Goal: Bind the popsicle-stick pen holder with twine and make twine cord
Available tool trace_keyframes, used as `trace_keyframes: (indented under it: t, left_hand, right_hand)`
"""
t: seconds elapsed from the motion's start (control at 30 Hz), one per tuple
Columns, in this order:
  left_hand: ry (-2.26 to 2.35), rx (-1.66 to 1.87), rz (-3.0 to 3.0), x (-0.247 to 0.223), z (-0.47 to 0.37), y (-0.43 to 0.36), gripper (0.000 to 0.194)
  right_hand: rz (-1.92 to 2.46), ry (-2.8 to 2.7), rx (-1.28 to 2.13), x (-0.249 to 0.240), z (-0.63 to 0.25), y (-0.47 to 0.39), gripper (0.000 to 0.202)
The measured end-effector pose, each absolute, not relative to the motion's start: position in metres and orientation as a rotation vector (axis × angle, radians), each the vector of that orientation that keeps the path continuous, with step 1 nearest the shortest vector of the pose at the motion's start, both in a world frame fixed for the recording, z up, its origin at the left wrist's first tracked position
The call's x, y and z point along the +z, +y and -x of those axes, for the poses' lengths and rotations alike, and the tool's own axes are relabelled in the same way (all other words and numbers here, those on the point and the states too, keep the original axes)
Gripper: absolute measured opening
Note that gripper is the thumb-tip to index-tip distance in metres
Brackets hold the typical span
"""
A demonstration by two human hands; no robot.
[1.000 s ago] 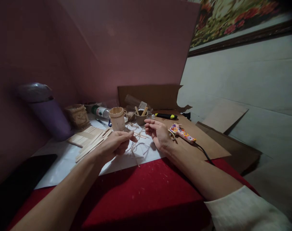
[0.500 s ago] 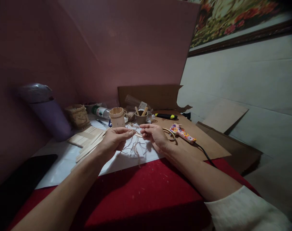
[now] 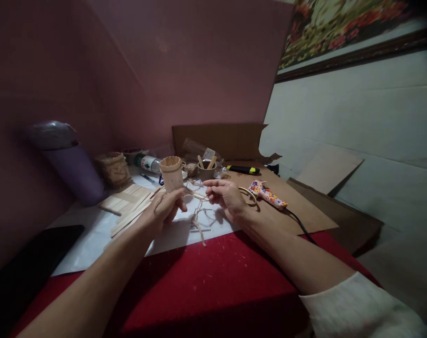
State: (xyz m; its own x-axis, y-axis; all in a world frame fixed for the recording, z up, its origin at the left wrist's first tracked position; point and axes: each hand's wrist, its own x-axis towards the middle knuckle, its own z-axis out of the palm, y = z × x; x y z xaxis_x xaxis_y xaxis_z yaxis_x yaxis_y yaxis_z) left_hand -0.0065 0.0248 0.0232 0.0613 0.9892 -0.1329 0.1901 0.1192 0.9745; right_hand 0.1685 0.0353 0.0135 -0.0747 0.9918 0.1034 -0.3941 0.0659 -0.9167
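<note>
My left hand [image 3: 166, 205] is low over the white paper, just in front of a round wooden-stick cup [image 3: 171, 174]; its thumb and fingers are apart and I see nothing between them. My right hand [image 3: 227, 197] is pinched near the small pot of sticks [image 3: 206, 172], and thin twine [image 3: 198, 218] hangs by its fingertips and trails down to the paper. The pinch itself is too small to make out fully. Flat wooden sticks [image 3: 132, 218] lie left of my left hand.
A patterned glue gun [image 3: 267, 195] with a black cord lies on cardboard [image 3: 306, 218] at right, behind it a black-yellow cutter [image 3: 243, 170]. At left stand a purple bottle [image 3: 74, 171] and a square stick basket [image 3: 113, 169]; a plastic bottle [image 3: 147, 162] lies behind.
My left hand has moved left and slightly down, away from my right hand, and its fingers have parted. The twine hangs differently. My right hand has hardly moved.
</note>
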Motion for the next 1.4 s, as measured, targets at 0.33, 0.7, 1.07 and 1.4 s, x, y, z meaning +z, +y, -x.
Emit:
trace_keyframes:
  t: [0.33, 0.7, 1.07, 1.4]
  left_hand:
    - [1.031, 0.647, -0.929, 0.031, 0.014, 0.025, 0.036]
    - [1.149, 0.876, -1.432, 0.025, 0.001, 0.020, 0.018]
    - [0.862, 0.900, -1.329, 0.026, 0.003, 0.020, 0.019]
    - [0.985, 1.078, -1.397, 0.029, -0.001, 0.019, 0.015]
  right_hand:
    - [0.711, -0.895, 1.317, 0.016, -0.171, 0.038, 0.017]
    - [0.721, -0.864, 1.312, 0.016, -0.171, 0.038, 0.018]
    - [0.742, -0.832, 1.284, 0.016, -0.171, 0.039, 0.018]
    - [0.739, -0.814, 1.278, 0.015, -0.171, 0.040, 0.017]
